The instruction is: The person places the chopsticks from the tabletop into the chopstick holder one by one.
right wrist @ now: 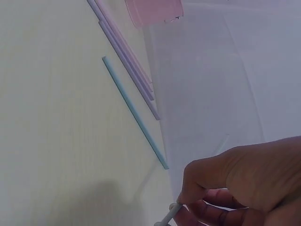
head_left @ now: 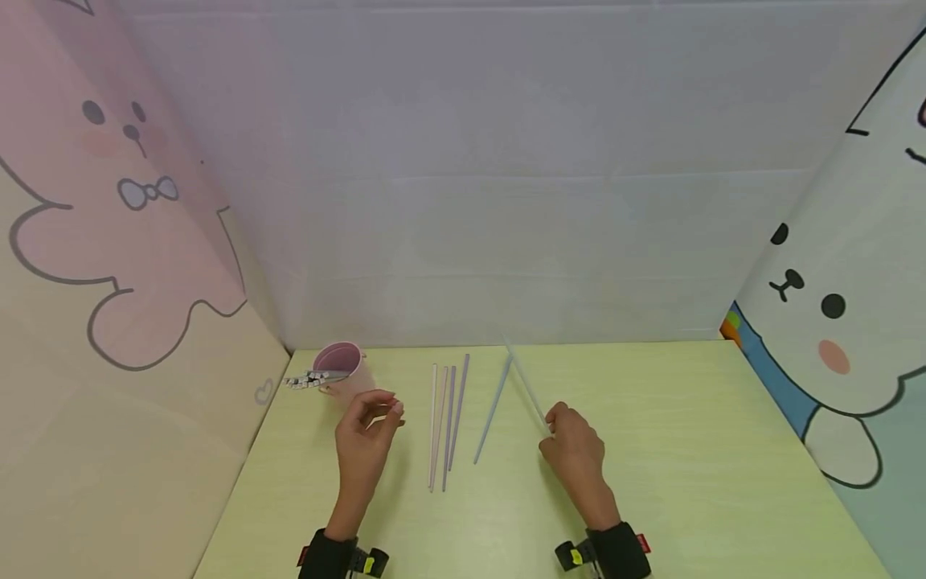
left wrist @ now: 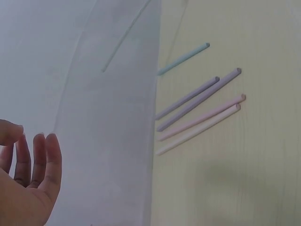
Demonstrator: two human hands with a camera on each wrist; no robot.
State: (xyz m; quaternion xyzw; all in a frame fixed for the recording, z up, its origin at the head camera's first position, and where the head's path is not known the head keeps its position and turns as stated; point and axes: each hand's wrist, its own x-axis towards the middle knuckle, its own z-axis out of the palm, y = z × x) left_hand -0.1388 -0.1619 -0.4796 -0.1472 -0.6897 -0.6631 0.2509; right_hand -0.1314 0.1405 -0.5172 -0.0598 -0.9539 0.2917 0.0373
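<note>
Step in hand, as I read it: gathering straws off the worktop (head_left: pixel 651 450), prob. into the pink cup (head_left: pixel 340 366) at the back-left corner, which already holds a bunch w/ ends sticking out to the left.

Right hand (head_left: pixel 575 450) pinches the near end of a pale straw (head_left: pixel 526 386) btwn thumb and fingertips; the straw angles up and away toward the back wall, far end off the worktop.

Next move calls for carrying it across to the cup w/o sweeping the straws lying btwn: the teal straw (head_left: pixel 493 412) just beside it, then four side by side (two purple, one pink, one cream) (head_left: pixel 443 426).

Left hand (head_left: pixel 365 438) hovers near the cup, fingers loosely bent, thumb and fingertips apart, holding nothing.
</note>
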